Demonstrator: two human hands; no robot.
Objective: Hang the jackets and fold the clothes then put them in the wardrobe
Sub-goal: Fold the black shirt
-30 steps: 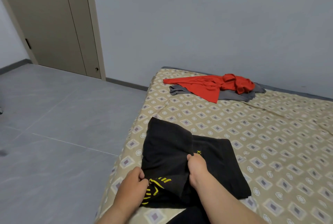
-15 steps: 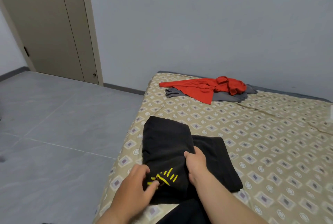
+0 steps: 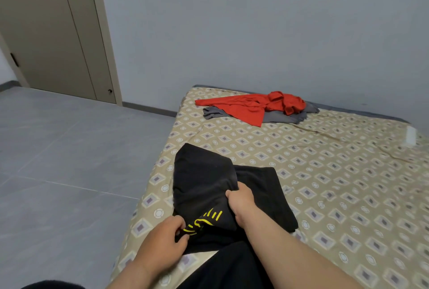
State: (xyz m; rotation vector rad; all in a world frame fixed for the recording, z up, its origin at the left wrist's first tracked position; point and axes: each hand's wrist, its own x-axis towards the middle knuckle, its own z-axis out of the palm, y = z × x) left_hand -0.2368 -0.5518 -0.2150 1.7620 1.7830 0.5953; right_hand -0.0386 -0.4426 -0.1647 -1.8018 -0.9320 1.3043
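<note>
**Folding under way, wardrobe nowhere in sight**

Working on the black garment (image 3: 204, 181), lying in the lower centre of the frame on the near left part of the patterned bed (image 3: 336, 184). Pinching its near edge beside the yellow print with the left hand (image 3: 162, 242), fingers curled tight on the cloth. Clutching a bunched fold near the middle with the right hand (image 3: 240, 202), fingers closed round the fabric. Judging this fold as partway only: one panel doubled over on the left side, the right side lying flatter, the outline uneven.

Leaving more to do in the upper middle of the frame: a red garment (image 3: 246, 107) sprawling loose over a grey garment (image 3: 278, 117), both unfolded and well apart from the hands. Counting at least those two pieces to go, plus carrying everything to the wardrobe. Finding no hanger, no hung jacket and no wardrobe anywhere in frame, so not being able to tell whether the hanging part is done.

Struggling to name what kind of clothing the black piece is. Losing part of the yellow print under the left fingers. Not telling whether the dark cloth at the bottom edge, under the right forearm, belongs to the garment or to the person's own clothes. Noting a small white object (image 3: 411, 136) at the right edge, cut off and too unclear to name.
</note>
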